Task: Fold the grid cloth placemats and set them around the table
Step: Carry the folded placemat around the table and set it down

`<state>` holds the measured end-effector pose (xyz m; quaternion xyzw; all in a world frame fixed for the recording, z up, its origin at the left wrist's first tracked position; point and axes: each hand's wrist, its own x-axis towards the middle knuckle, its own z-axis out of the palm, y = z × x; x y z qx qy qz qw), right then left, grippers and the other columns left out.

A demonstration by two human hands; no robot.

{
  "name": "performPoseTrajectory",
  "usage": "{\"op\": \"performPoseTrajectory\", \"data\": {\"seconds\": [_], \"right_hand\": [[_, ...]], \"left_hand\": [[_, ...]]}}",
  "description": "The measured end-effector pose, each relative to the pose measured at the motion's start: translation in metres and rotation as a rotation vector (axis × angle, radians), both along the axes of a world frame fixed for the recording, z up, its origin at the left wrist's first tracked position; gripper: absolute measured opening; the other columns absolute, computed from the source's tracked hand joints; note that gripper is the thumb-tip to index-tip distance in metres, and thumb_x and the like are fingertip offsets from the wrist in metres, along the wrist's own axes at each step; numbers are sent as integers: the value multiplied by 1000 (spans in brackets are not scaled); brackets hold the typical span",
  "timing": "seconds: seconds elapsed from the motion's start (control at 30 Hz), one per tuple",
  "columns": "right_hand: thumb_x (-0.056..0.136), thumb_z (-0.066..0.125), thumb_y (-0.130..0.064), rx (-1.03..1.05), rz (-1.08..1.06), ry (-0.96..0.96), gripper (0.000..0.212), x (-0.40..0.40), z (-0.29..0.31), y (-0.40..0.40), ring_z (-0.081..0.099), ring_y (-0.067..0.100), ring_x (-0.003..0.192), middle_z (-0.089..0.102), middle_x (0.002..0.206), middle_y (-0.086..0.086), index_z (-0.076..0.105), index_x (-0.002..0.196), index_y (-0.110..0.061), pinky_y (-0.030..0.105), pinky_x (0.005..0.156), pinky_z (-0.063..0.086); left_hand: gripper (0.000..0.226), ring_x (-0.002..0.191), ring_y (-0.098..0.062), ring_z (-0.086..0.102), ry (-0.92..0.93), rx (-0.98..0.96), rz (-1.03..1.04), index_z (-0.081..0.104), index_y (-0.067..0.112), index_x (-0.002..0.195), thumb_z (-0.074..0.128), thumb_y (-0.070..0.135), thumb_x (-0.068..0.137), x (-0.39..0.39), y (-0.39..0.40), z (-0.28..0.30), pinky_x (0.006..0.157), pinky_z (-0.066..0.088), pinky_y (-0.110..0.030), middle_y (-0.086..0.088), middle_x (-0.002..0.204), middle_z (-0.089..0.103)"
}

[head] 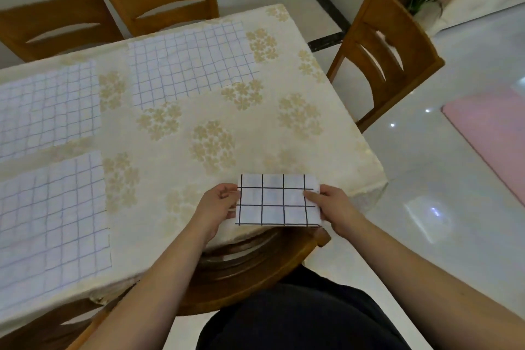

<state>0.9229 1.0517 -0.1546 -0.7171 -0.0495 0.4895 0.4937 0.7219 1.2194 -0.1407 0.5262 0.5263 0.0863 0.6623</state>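
I'm pinching the folded placemat (277,200) by its short edges, left hand (217,207) and right hand (333,206), over the worktop's (176,133) near corner; looks light, floppy, likely to unfold.

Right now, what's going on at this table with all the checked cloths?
A person is standing at the near edge of a dining table covered in a cream flower-patterned tablecloth. Both hands hold a small folded white cloth placemat with black grid lines: the left hand grips its left edge, the right hand its right edge. Three larger white grid placemats already lie flat on the table: one at the far side, one far left and one near left.
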Motion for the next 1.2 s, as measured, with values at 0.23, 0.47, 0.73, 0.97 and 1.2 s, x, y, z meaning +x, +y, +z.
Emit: {"op": "performPoseTrajectory", "data": {"seconds": [0.23, 0.47, 0.73, 0.97, 1.2], "right_hand": [[75, 77, -30, -23, -169, -100, 46, 0, 8, -43, 66, 28, 80, 65, 99, 32, 63, 99, 7, 42, 74, 53], [84, 73, -19, 9, -312, -162, 16, 9, 17, -84, 68, 39, 95, 68, 102, 26, 70, 95, -9, 55, 85, 55], [79, 72, -35, 49, -468, -146, 33, 45, 23, -150, 66, 33, 85, 65, 103, 31, 70, 98, -8, 50, 79, 53], [91, 64, -13, 94, -651, -83, 14, 103, 15, -230, 68, 29, 86, 72, 98, 18, 68, 102, -6, 47, 84, 54], [92, 63, -14, 128, -716, -57, 21, 169, 17, -307, 69, 28, 91, 72, 103, 15, 66, 111, -4, 44, 82, 56]], "left_hand": [[12, 70, -14, 63, -22, -14, -192, 60, 10, 107, 58, 9, 96, 23, -9, 1, 57, 53, -22, -6, 89, 64], [22, 76, -20, 67, -28, -28, -360, 61, 4, 116, 57, 15, 97, 64, -29, -2, 58, 54, -25, -14, 103, 69], [18, 80, -22, 68, -36, -4, -500, 64, 6, 108, 63, 17, 93, 142, -72, 3, 65, 56, -30, -16, 102, 70], [18, 86, -23, 69, -38, -18, -592, 65, 9, 109, 61, 18, 94, 226, -147, 7, 71, 58, -30, -13, 103, 72], [13, 73, -16, 70, -18, 9, -634, 66, 8, 104, 58, 15, 96, 303, -225, 20, 57, 53, -22, -9, 93, 73]]}}
